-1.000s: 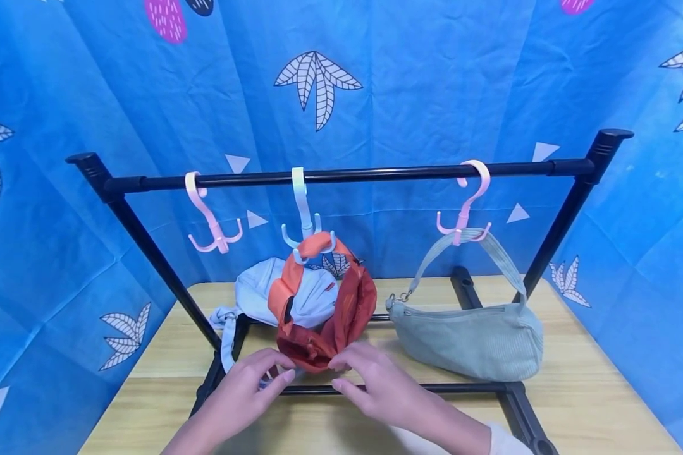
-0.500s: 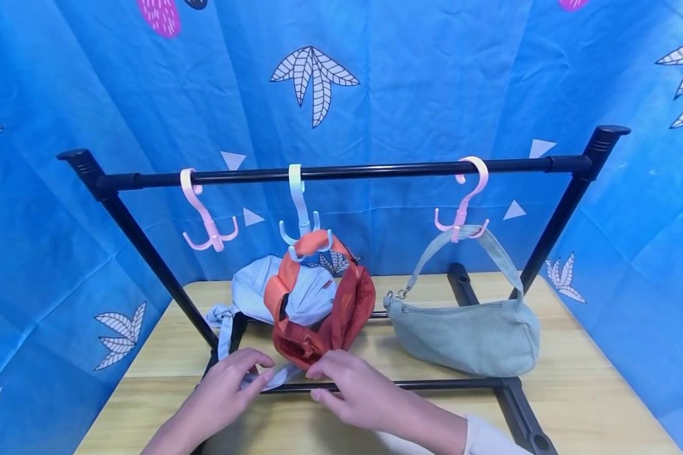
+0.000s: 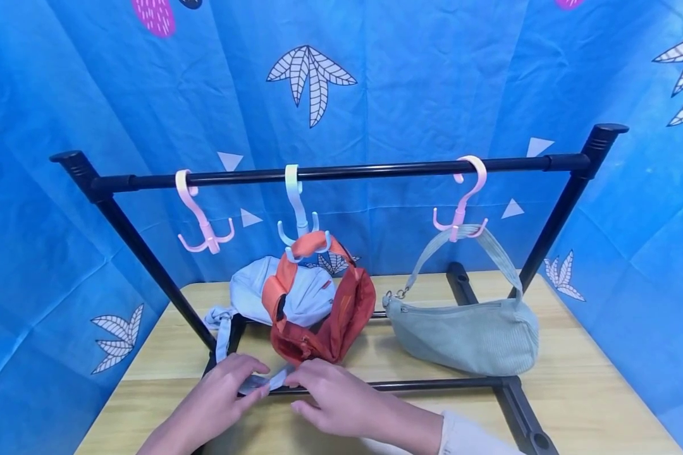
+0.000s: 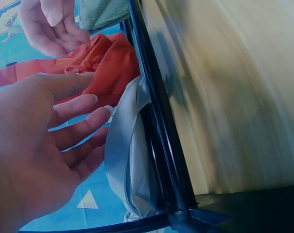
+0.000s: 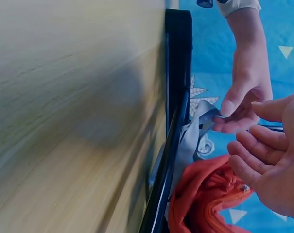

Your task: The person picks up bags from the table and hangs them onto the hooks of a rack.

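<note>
My left hand (image 3: 219, 393) is beside a light blue strap (image 3: 279, 379), low at the rack's front bar. Its fingers are loosely bent, and the fingertips (image 4: 104, 115) are at or against the strap without closing round it. My right hand (image 3: 341, 399) hovers just below the red bag (image 3: 347, 309), with relaxed, empty fingers (image 5: 256, 145). That bag hangs by its orange strap (image 3: 287, 275) from a light blue hook (image 3: 300, 215). Behind it lies a light blue bag (image 3: 256, 291) with a knotted strap end (image 3: 220, 316).
A black rack (image 3: 375, 170) stands on the wooden table (image 3: 580, 379). To the right a grey-green bag (image 3: 467, 335) hangs from a pink hook (image 3: 461, 208). Another pink hook (image 3: 205, 230) on the left bears nothing. A blue patterned cloth (image 3: 432, 82) covers the back.
Both hands have moved left and slightly down, away from the red bag's bottom. More of the light blue strap shows between them. The bags hang as before.
</note>
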`<state>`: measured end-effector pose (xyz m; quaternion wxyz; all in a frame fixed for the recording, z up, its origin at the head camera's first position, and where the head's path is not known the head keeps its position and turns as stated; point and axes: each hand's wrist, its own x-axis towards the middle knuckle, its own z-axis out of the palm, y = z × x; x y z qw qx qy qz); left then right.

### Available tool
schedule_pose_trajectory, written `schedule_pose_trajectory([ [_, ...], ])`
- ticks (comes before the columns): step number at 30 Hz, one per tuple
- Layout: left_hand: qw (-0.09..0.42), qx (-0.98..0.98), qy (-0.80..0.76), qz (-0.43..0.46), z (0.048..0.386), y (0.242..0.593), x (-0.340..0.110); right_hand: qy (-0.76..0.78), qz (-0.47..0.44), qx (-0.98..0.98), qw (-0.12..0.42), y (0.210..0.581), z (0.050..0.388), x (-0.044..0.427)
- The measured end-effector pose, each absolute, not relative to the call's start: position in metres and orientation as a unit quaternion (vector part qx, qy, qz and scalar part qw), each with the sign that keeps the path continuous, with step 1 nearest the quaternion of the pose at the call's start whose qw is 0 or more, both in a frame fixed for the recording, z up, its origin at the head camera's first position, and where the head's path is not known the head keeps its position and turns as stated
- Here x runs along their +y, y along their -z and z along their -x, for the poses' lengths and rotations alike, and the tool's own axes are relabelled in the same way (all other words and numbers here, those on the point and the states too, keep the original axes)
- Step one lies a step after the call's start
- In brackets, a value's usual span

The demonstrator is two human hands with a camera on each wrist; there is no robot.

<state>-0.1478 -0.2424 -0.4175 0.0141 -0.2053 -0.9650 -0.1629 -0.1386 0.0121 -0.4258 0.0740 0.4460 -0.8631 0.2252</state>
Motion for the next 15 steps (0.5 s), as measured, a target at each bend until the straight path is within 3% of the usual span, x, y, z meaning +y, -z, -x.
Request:
schedule_pose_trajectory([
  [7, 0.058, -0.955, 0.118, 0.265, 0.148, 0.422, -0.248, -0.207, -0.45, -0.867, 0.062, 0.425, 0.142, 0.001],
  [15, 0.061, -0.954, 0.079, 0.284, 0.149, 0.429, -0.252, -0.178, -0.446, -0.875, 0.067, 0.429, 0.146, -0.009],
])
